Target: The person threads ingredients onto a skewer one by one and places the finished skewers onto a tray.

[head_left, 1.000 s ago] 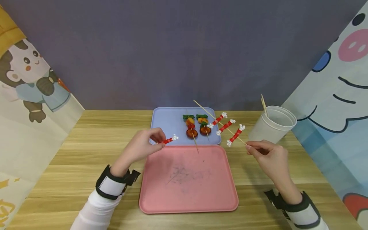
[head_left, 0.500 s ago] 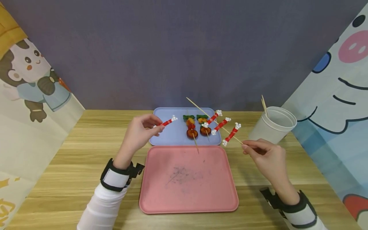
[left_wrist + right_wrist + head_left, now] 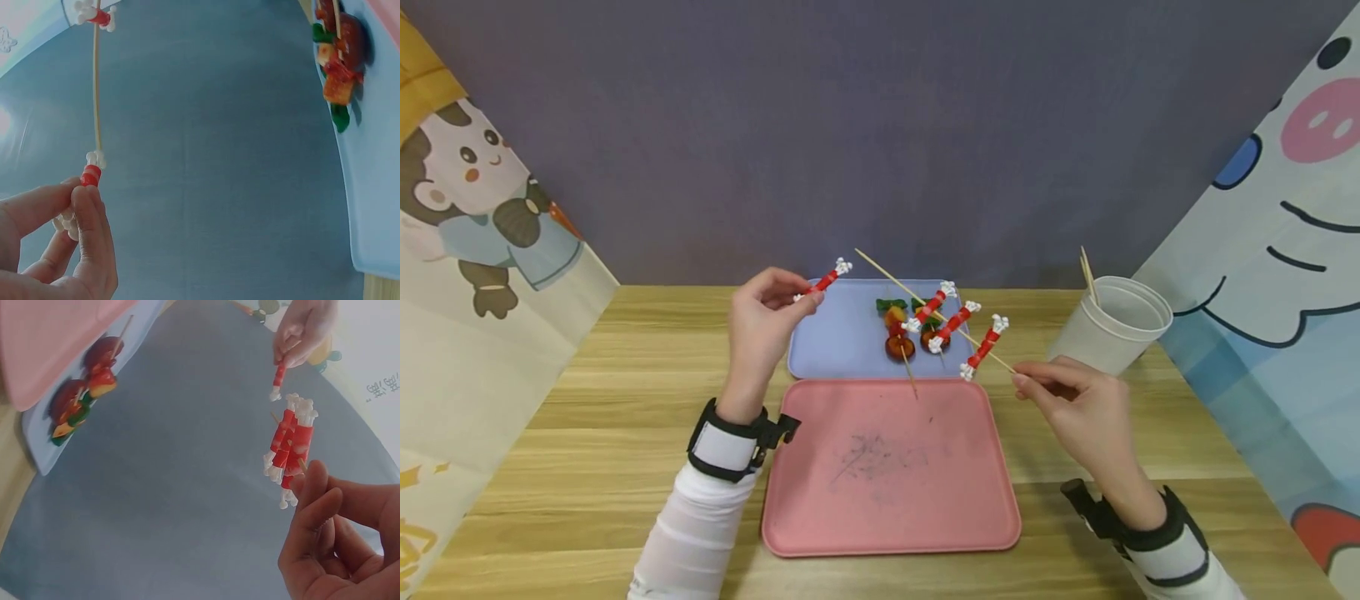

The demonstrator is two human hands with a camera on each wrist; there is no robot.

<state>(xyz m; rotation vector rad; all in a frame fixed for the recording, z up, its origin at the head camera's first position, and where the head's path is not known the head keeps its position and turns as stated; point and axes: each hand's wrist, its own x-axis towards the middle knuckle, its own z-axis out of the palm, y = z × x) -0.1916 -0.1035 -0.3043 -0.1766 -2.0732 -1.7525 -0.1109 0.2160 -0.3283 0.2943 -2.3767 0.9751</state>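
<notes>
My left hand (image 3: 767,321) pinches a toy enoki mushroom roll (image 3: 827,281), a bundle of white stems with a red band round its middle, above the blue tray's left part. My right hand (image 3: 1082,408) pinches the lower end of a bamboo skewer (image 3: 885,272), which slants up and to the left. Three more such rolls (image 3: 955,325) are threaded crosswise on it, and the upper stretch is bare. In the head view, the skewer's tip points up beside the held roll. From the left wrist, the skewer (image 3: 96,94) lines up with that roll (image 3: 91,175).
On the blue tray (image 3: 842,358) lie two finished-looking skewers of toy food (image 3: 899,333). A pink tray (image 3: 891,500) with dark marks lies in front. At the right stands a white bucket (image 3: 1097,333) holding several bamboo sticks (image 3: 1087,275). A grey wall (image 3: 865,142) rises behind.
My left hand has risen with its mushroom roll, away from the table. My right hand has brought the loaded skewer leftward, its tip now nearer that roll.
</notes>
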